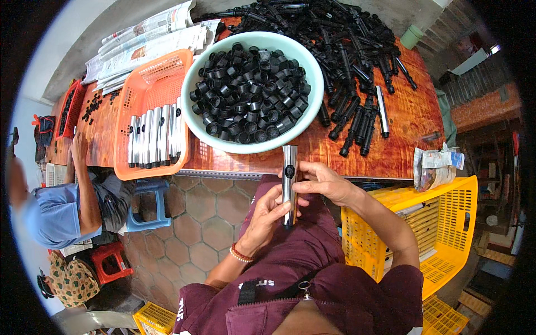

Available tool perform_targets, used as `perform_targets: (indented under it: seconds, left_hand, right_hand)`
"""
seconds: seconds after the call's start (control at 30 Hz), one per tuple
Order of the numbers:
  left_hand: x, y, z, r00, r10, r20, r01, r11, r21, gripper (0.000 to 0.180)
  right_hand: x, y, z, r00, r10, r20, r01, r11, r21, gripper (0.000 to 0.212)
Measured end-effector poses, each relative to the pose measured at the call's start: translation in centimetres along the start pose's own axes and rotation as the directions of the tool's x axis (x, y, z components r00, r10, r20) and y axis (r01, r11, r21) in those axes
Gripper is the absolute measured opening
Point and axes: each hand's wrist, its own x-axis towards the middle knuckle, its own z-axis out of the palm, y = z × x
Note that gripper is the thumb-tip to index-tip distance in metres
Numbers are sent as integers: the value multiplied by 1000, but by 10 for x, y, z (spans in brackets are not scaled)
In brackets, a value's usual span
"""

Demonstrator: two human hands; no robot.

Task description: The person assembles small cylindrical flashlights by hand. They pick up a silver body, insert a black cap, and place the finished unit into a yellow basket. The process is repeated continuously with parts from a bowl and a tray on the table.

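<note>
A shiny silver flashlight tube with a black button on its side stands upright between my hands, just off the table's front edge. My left hand is closed round its lower end. On the other side, my right hand has its thumb and fingers against the tube's middle. Behind it a pale green bowl holds a heap of small black caps. Several similar silver tubes lie side by side in an orange basket left of the bowl.
Black plastic rods are piled at the back right of the table, with one silver tube among them. A yellow crate stands right of my legs. At the left sits a person in blue, near a blue stool.
</note>
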Motion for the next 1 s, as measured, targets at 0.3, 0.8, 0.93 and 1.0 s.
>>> perform_targets:
  seconds: [0.3,0.8,0.93,1.0]
  left_hand:
    - [-4,-3,-9,999,-37,12,37,999,10,38]
    - [-100,258,-272,71,895,-439,-247,443,862,19]
    - [-83,302,-365,399,831,-389,119,373,920,30]
    - [-68,308,-391,481,800,-360,231,281,932,32]
  right_hand:
    - [5,-2,7,994,102,-47,-107,988,-108,41]
    - [-5,-19,-7,985,149,-84,-156,985,-79,34]
    - [-2,-25,-11,979,187,-80,-195,975,-103,34]
    - [0,-27,-8,974,205,-91,-215,970,-111,34]
